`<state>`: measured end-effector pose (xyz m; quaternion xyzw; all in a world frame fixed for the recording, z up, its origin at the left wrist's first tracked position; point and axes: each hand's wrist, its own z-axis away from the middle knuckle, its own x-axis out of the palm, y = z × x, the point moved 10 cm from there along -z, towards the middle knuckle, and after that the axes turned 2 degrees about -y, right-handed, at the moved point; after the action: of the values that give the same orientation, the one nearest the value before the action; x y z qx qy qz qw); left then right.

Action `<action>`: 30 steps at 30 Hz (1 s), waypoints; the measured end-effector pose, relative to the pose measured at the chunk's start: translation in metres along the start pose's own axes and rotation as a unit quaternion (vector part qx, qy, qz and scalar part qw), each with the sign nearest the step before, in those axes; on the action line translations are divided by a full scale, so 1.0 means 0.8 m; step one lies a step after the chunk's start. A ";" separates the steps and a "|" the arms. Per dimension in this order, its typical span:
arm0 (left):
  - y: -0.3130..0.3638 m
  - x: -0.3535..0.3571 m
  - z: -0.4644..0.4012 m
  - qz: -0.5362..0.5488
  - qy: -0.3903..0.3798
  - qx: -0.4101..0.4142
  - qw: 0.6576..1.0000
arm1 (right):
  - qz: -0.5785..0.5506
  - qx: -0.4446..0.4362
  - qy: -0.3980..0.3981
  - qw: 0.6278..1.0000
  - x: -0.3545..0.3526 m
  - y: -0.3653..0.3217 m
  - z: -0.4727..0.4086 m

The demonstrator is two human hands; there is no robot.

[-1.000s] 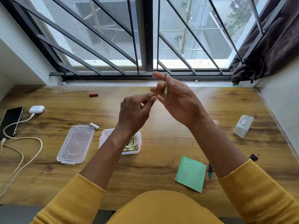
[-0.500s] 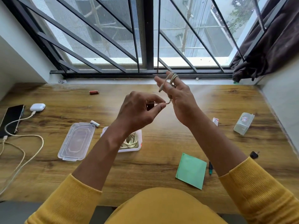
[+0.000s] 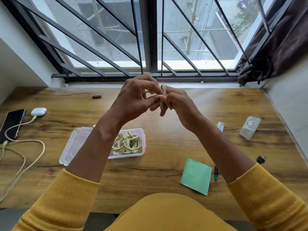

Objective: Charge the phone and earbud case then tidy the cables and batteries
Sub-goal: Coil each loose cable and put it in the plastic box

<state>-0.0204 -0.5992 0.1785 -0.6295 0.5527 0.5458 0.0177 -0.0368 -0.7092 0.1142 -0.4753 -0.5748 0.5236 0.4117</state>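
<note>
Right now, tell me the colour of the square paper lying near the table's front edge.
Light green, plain with no pattern: the square paper shows best in the head view.

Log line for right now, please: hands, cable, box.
left hand: pinching cable | right hand: holding cable coil | box: open, cables inside | phase: winding, not yet boxed

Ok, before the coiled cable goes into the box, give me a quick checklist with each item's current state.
1. Cable held by both hands, left hand and right hand: ok.
2. Coil secured so it won't spring open: cannot tell, fingers hide it.
3. Box open, lid lying beside it: ok.
4. Room in box beside the coiled cables: cannot tell.
5. Phone and earbud case each with a cable at them: ok.
6. Red battery put away: not ok, loose on table.
</note>
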 end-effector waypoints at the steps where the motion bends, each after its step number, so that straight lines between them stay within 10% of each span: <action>1: 0.001 0.000 0.000 0.003 0.004 0.004 1.000 | 0.002 -0.004 -0.004 1.000 0.001 -0.002 0.000; 30: -0.064 0.015 0.009 0.146 -0.003 -0.082 0.986 | -0.083 0.080 -0.135 0.984 0.030 0.029 0.016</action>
<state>0.0091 -0.5830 0.1378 -0.5395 0.5925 0.5877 -0.1122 -0.0515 -0.6886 0.0891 -0.3166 -0.6186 0.5911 0.4095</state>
